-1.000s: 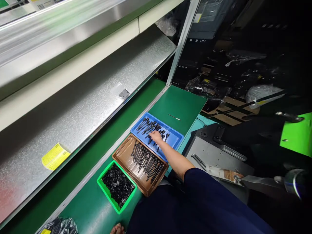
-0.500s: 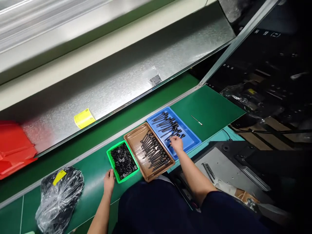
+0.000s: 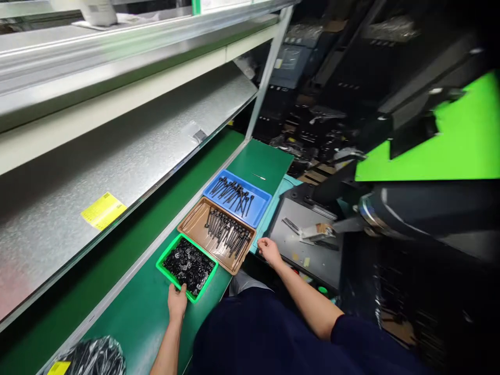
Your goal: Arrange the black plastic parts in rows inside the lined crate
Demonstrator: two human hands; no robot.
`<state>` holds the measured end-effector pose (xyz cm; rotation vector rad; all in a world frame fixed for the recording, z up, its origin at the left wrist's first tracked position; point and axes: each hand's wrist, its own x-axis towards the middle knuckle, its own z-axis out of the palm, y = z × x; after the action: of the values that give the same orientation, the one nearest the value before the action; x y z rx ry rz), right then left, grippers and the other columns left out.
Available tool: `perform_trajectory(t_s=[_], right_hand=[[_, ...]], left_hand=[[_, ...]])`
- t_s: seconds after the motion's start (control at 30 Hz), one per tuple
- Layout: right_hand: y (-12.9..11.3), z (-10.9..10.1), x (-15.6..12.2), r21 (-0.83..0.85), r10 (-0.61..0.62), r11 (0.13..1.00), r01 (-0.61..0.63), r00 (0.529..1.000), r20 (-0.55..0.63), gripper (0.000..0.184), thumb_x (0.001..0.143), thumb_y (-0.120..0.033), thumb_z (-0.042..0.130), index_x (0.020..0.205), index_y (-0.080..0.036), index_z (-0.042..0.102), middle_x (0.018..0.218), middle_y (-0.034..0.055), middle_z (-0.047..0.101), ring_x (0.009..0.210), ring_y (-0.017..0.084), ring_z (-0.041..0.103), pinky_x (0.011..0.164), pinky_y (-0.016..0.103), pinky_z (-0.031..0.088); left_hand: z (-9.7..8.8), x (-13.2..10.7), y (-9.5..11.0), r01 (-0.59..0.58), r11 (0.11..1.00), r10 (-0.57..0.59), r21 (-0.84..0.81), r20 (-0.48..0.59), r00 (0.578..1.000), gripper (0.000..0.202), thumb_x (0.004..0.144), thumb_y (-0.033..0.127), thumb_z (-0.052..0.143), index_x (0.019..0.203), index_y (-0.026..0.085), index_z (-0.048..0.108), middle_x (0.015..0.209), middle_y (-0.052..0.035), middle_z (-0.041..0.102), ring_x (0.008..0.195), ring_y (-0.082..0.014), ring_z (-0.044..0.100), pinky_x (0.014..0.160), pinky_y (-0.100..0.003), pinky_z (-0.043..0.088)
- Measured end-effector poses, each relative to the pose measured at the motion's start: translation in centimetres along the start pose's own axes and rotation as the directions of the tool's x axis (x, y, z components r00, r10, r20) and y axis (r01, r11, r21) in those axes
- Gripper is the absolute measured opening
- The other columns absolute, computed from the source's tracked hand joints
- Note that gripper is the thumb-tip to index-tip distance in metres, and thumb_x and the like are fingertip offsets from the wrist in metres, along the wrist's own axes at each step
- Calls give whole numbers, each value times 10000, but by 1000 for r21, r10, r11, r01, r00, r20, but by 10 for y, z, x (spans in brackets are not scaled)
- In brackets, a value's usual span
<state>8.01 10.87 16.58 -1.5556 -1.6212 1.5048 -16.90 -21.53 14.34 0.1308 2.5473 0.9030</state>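
My left hand (image 3: 177,302) is at the near left edge of a small green tray (image 3: 159,260), thumb and fingers closed on its rim. Many small black round parts (image 3: 189,263) fill that tray. Just past the near right corner of a brown tray (image 3: 191,216), my right hand (image 3: 269,251) hovers with its fingertips pressed together. Whether anything thin is between them cannot be made out. Black rod-like parts with thicker heads (image 3: 226,232) lie in rows in the brown tray. Similar black rods (image 3: 234,192) lie in a blue tray (image 3: 260,208) beyond it.
A thin metallic tool (image 3: 258,176) lies on the green bench (image 3: 269,156) beyond the blue tray. A slanted metal shelf (image 3: 136,140) with a yellow label (image 3: 103,211) overhangs the bench. At lower left is a plastic-wrapped black bundle (image 3: 99,357). Machinery with a grey plate (image 3: 308,234) stands at right.
My view has swung to the right. My right hand has left the blue tray and drawn back beside the brown tray. The left hand has moved onto the green tray's rim.
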Motion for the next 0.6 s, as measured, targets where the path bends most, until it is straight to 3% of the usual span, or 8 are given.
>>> perform_trajectory(t_s=[0.17,0.3,0.43,0.6], right_hand=[[52,-13,-81,39,135,991,-131,986,-96,229,662,-416,529,715,-195,556,575,-5,575,452,141,545,425,225,393],[86,-16,-121,32,196,981,-194,974,-109,190,635,-407,506,657,-221,534,566,0,575,434,160,559,390,235,387],[100,-15,-133,-4,160,987,-160,987,-15,195,622,-436,481,623,-244,513,557,8,568,430,193,574,371,270,404],[98,-14,-117,-78,103,993,-88,972,211,246,616,-494,483,652,-256,532,564,8,562,451,214,605,368,290,438]], left_hand=[[1,8,6,-69,996,66,53,58,996,243,800,429,553,888,210,496,776,-43,648,735,-253,644,665,-353,475],[3,8,11,-134,988,128,79,76,989,221,806,404,558,863,200,494,820,-73,661,788,-262,650,686,-347,469],[7,-4,20,-172,982,167,72,70,983,204,814,350,552,904,168,528,906,-130,673,875,-293,648,746,-373,468],[16,-22,27,-145,989,147,-36,57,987,291,815,311,570,1039,125,574,1029,-162,669,983,-278,620,867,-368,440]])
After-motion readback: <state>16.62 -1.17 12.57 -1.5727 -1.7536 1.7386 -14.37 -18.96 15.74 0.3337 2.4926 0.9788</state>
